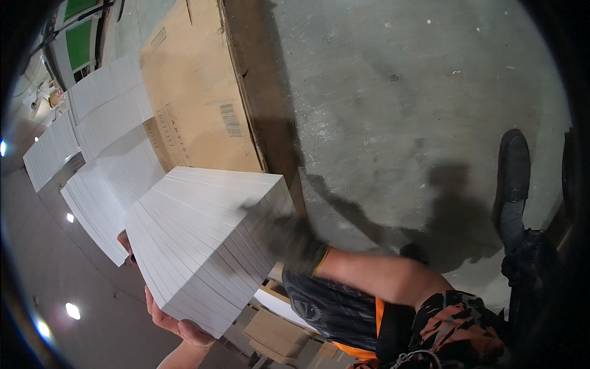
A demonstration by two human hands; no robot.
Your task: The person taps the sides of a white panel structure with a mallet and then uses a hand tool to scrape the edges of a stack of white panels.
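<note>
A block of white boards [181,224], stacked flat against one another, is tilted in front of me. My left hand [178,320] is bare and grips its lower corner, with the thumb against the near side and the fingers going round behind. My right hand [292,240], in a dark work glove with a yellowish cuff, is at the block's right side and smeared by motion. Its fingers cannot be made out clearly. A small brownish shape [125,240], possibly a fingertip, shows at the block's left edge.
Beyond the block lies a large cardboard sheet or box [190,92]. More white board stacks [110,98] stand at the left. Grey floor [399,80] fills the upper right, with a dark shoe [515,163] at the far right. Brown cartons [276,335] show below.
</note>
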